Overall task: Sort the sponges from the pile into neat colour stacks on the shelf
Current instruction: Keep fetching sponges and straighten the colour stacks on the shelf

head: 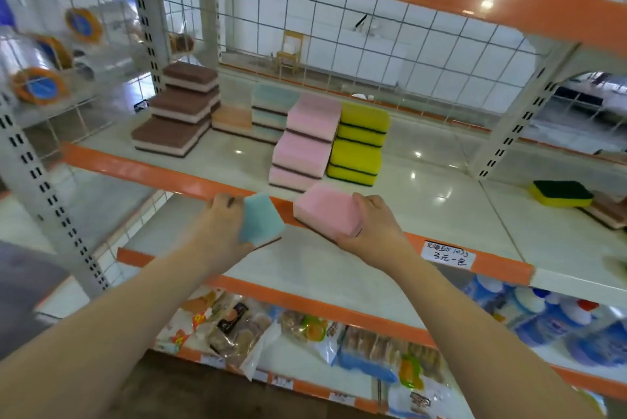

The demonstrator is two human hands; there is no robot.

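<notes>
Sponges in both hands: my left hand (225, 215) grips a blue sponge (262, 219) and my right hand (371, 225) grips a pink sponge (326, 211), both held just above the near orange edge of the shelf (424, 181). I judge the pink one goes first, onto the pink stack (305, 143) straight ahead; I would lower it flat, dark face down, edges squared to those beneath, since that stack already steps back unevenly. The blue one belongs on the blue stack (271, 113), farther back and left, behind the pink. Brown stack (179, 109) stands far left, yellow stack (361, 143) just right of the pink. A loose yellow sponge (561, 194) lies at the right, well apart. The shelf surface is glossy white, with wire grid behind and packaged goods below.
</notes>
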